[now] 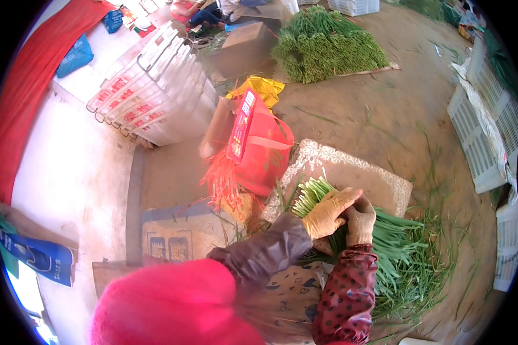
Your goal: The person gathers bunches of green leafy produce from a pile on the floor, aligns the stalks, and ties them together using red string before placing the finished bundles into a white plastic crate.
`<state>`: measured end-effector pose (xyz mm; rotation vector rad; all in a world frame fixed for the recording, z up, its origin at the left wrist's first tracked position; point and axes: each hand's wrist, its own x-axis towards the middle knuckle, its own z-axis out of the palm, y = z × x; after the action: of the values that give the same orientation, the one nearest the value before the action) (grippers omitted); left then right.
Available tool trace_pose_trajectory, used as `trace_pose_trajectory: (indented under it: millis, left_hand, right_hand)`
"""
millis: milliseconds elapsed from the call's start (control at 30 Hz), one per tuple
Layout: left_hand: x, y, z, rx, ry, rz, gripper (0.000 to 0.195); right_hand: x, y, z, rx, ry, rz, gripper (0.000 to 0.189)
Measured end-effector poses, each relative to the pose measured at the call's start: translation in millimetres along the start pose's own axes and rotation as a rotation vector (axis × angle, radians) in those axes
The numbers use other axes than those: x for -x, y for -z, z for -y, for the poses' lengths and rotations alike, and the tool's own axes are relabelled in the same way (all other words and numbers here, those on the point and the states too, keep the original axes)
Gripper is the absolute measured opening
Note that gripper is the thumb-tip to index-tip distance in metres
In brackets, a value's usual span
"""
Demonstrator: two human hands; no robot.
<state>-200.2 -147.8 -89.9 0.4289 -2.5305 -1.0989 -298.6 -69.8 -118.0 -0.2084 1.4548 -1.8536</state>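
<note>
A bundle of green leafy stalks, likely Chinese chives [397,241], lies across a patterned board [349,166], its pale cut ends pointing up and left. My left hand [328,213], in a yellow glove, is closed over the bundle near those ends. Close against it, my right hand [361,220] in a beige knit glove rests with curled fingers at the bundle. The fingertips of both hands meet, and whatever is between them is hidden. Long leaves fan out to the right, over loose trimmings [414,280] on the ground.
Left of the board are a red bag [265,159] and red plastic strands [222,177]. Stacked white crates [155,95] stand at upper left, more crates [475,142] at right. A big pile of green bundles [328,51] lies behind. Other people [203,13] sit at the back.
</note>
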Motion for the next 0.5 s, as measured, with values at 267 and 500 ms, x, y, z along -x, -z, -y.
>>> trace_pose_trajectory:
  millis: [267,500]
  left_hand:
    - [-4,1,39,0.161,0.167,0.238,0.046]
    - [-7,-30,13,-0.403,0.151,0.101,0.022]
  right_hand:
    - [17,-15,27,0.639,0.680,-0.205,0.021]
    - [-9,-13,49,0.834,0.485,-0.327,0.015]
